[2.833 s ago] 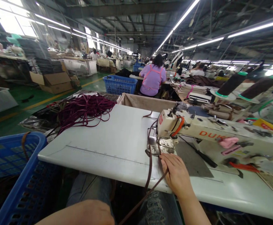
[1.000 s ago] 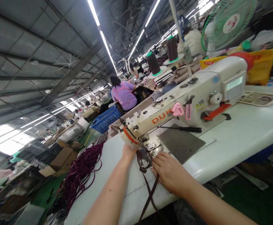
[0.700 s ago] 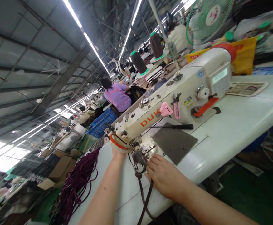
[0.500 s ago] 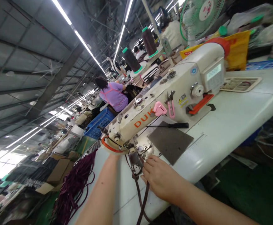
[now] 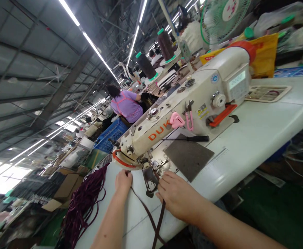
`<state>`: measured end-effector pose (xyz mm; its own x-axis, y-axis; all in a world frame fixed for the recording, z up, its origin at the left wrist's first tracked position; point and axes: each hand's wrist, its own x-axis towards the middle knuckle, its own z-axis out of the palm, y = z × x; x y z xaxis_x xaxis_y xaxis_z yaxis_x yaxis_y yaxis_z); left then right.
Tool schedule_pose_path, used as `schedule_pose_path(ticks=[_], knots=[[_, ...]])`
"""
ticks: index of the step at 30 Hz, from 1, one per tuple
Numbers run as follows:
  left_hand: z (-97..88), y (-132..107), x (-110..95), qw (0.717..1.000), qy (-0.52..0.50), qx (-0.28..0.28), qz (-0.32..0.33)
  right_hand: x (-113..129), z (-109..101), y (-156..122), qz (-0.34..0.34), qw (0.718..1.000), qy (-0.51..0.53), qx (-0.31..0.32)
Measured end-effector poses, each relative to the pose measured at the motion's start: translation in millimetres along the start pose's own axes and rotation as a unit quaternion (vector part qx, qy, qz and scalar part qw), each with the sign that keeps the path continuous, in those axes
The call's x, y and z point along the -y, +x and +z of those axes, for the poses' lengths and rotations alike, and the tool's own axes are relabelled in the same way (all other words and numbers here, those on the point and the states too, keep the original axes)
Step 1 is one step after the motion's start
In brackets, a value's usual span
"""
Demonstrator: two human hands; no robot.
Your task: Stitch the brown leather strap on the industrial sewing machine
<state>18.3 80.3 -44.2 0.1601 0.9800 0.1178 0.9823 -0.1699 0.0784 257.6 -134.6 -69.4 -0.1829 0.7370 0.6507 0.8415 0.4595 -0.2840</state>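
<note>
Grey mat (image 5: 188,156): on the table (image 5: 257,138), near its front edge
Screwdriver (image 5: 190,138): at the mat's far edge
Maroon straps (image 5: 82,204): heaped over the table's left end

Long ceiling tubes (image 5: 94,45) in the upper left light the hall brightly and evenly. A window (image 5: 0,174) at the left edge burns out white. The tabletop (image 5: 257,138) shows soft glare. The wide lens bends and tilts the edges; distant parts blur.

The sewing machine (image 5: 182,110) has a glossy cream enamel body; the strap (image 5: 151,221) looks like matt brown leather — smooth; the table (image 5: 257,138) is satin white laminate; the mat (image 5: 189,157) is dull grey.
</note>
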Motion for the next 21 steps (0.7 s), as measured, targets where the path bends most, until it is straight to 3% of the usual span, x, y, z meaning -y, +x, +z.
schedule_pose_path(ticks=[5,10,13,16,18,21], knots=[[-6.2,-64,37,0.999,-0.033,-0.018,-0.004,1,0,2,0.001,1.000,0.002,0.004],[-2.7,-143,54,0.990,-0.116,-0.054,0.060,3,0,3,0.003,1.000,0.009,0.002],[7.1,-189,61,0.986,-0.135,-0.037,0.087,3,-1,4,-0.005,1.000,0.011,-0.006],[31.2,-234,69,0.987,-0.113,-0.017,0.112,4,-2,7,-0.012,1.000,0.008,-0.012],[53.9,-259,71,0.985,-0.083,0.024,0.148,4,-3,9,-0.020,1.000,0.002,-0.012],[83.9,-282,57,0.951,-0.088,0.163,0.248,4,-4,12,-0.034,0.999,-0.008,-0.013]])
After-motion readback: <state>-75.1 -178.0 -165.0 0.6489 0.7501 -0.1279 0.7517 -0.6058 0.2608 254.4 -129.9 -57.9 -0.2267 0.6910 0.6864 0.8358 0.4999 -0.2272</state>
